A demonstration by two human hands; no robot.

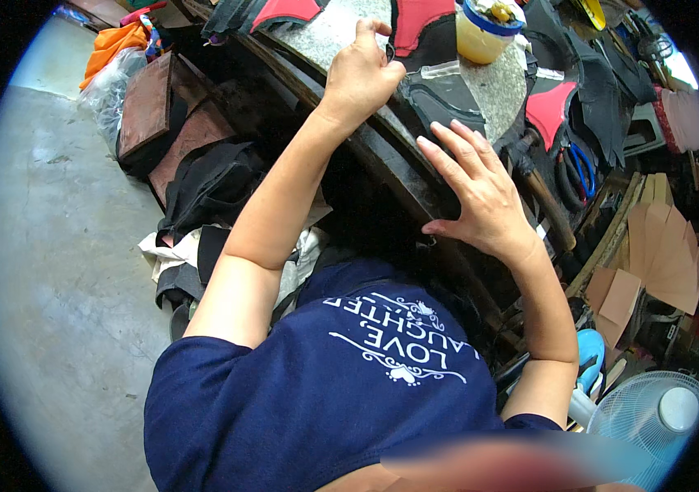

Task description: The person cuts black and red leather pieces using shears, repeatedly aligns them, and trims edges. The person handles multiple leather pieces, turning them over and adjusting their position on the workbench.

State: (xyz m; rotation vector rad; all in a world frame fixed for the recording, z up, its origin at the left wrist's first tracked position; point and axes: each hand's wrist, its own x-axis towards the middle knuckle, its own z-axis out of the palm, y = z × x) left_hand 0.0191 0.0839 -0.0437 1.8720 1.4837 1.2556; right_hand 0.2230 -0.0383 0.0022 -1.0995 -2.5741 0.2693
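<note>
My left hand (359,75) is over the left part of the worktable (497,90), its fingers curled in a loose pinch. A small dark thing shows between thumb and index finger, too small to name. Just right of that hand lies a red and black cut piece (421,29). My right hand (480,189) is held above the table's near edge with its fingers spread and nothing in it. Its fingertips come close to a flat black cut piece (443,102) with a pale strip along its far edge. Behind this piece stands a blue-rimmed jar (480,41) of yellowish stuff.
To the right are another red and black piece (550,111), a wooden-handled hammer (550,205) and a blue-handled tool (584,172). Tan sheets (661,250) and a fan (653,418) are at the right. Dark cloth (214,184) and a brown box (146,107) are at the left.
</note>
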